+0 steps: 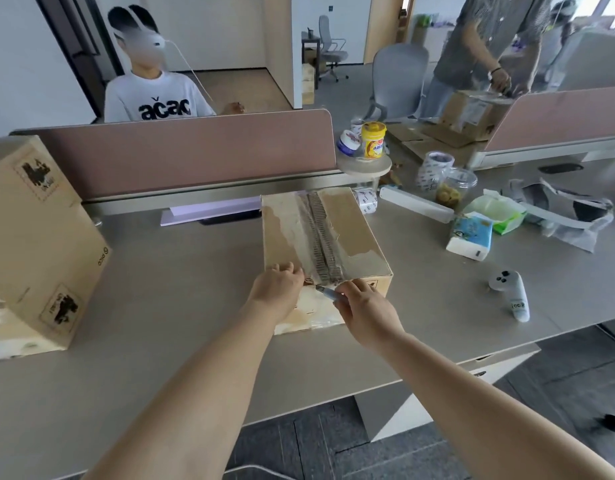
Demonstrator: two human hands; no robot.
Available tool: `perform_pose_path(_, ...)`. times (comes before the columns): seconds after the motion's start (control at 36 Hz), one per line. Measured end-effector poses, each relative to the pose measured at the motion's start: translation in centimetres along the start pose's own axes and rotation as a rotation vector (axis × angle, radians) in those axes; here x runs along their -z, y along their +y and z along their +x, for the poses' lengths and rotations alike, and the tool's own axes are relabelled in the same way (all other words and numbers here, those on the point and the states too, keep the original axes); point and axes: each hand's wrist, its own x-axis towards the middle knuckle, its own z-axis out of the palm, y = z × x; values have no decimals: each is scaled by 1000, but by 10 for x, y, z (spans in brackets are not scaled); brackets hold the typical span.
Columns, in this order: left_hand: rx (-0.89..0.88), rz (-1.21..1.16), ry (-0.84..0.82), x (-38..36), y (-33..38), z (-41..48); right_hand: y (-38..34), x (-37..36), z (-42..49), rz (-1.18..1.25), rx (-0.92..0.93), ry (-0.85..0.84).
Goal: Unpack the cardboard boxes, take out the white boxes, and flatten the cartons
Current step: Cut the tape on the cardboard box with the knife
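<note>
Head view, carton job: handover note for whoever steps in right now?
Left hand: steadies the carton at its near top edge.
Right hand: grips a knife, tip at the near end of the taped seam.
The carton lies on the desk, flaps closed. Second carton stands at the left, closed.
Done: nothing opened; no white boxes in sight.
Left: slit seam, pull white boxes, flatten, repeat.

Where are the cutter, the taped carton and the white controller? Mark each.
cutter (328,292), head view, on its bluish blade end.
taped carton (356,220), head view, on its bare top panel.
white controller (517,299), head view, on its handle.
</note>
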Motion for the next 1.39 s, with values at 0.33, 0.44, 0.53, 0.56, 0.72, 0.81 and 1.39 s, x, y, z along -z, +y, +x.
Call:
perform_pose_path(0.33,25,-86,9,-5,0,0,17,16,-7,-167,-60,-16)
perform_pose_path(0.44,13,-54,22,-8,-1,2,17,18,-10,-161,-46,-6)
perform_pose_path(0.53,-4,-100,57,-7,-4,4,13,15,-10,-136,5,-15)
perform_pose_path(0.56,-12,-114,62,-5,-5,5,11,14,-10,-136,12,-25)
perform_pose_path(0.72,-30,49,42,3,1,11,-3,9,-5,-125,9,-49)
perform_pose_path(0.81,-75,155,12,6,6,8,-3,8,-3,-118,3,-46)
perform_pose_path(1.39,-117,110,60,20,13,2,4,15,0,-120,-35,-36)
